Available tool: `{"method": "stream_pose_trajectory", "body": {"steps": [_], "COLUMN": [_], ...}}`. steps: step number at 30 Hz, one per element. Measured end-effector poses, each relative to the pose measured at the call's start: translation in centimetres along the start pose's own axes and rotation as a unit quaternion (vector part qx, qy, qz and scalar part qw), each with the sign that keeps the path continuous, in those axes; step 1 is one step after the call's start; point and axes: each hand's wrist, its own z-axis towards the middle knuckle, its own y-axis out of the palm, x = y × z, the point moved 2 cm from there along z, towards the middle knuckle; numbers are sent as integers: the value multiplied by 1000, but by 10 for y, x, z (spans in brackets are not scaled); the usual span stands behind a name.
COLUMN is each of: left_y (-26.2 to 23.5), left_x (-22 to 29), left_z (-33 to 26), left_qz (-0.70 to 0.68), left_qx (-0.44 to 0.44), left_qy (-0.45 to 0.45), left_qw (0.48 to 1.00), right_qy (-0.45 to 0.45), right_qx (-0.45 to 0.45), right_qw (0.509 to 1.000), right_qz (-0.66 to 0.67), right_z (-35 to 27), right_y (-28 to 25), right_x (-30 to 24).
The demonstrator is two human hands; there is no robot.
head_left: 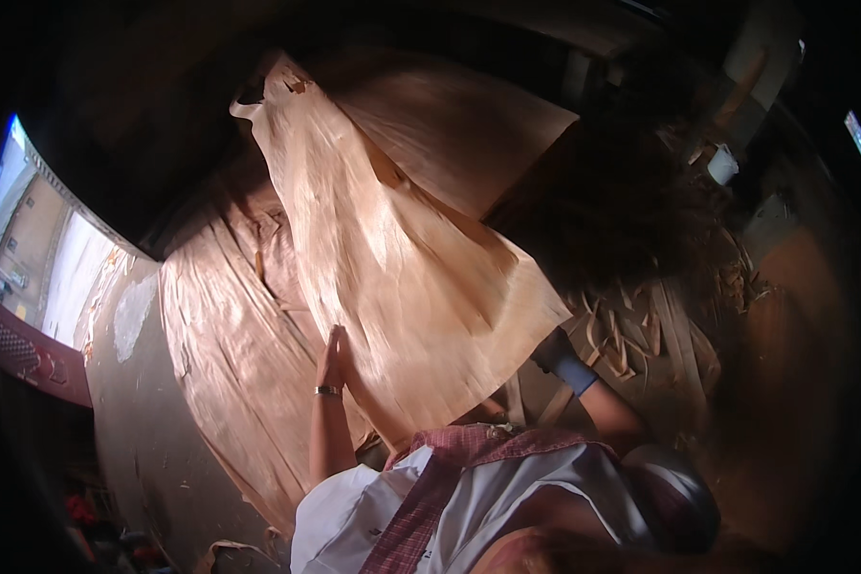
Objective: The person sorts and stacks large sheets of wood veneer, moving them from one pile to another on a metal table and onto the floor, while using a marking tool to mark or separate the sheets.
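A large, pale tan sheet of wood veneer [373,258] spreads in front of me, rippled, with a torn, ragged far end. My left hand [330,362], bare and with a metal band at the wrist, grips its left edge with the fingers pointing up along it. On the right, my right hand [551,352], in a dark glove with a blue cuff, holds the near right edge; its fingers are partly hidden by the sheet. Below and to the left lies more wrinkled veneer [225,335]. Another flat veneer sheet [450,124] sits behind, in shadow.
Veneer scraps and strips [631,330] litter the floor at the right. A small white container [722,165] stands farther back there. At the left are a bright opening [53,249] and a dark red perforated metal part [38,356]. Much of the background is dark.
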Motion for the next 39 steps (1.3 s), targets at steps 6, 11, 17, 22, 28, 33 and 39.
{"method": "stream_pose_trajectory", "body": {"steps": [6,11,17,22,28,33,39], "left_y": [215,397,651,841,1060,1248,1449], "left_x": [3,9,17,22,-7,-21,-10], "left_z": [130,221,278,358,508,617,731], "left_qz": [-27,-63,36,16,-57,-122,-70], "left_qx": [-30,-94,-55,-60,-122,-168,-143], "left_qy": [-6,34,7,39,66,82,48], "left_qw": [999,993,998,997,989,975,986], "right_qy": [-26,-112,-168,-205,-258,-285,-342], "right_qx": [23,51,86,108,144,155,253], "right_qw": [999,992,966,928,844,755,654], "right_qz": [25,-31,-175,-291,-448,-570,-626], "right_z": [134,285,455,589,784,927,1098], "right_y": [-182,-339,-535,-677,-838,-973,-1120], "right_x": [-20,2,27,22,34,43,62]}}
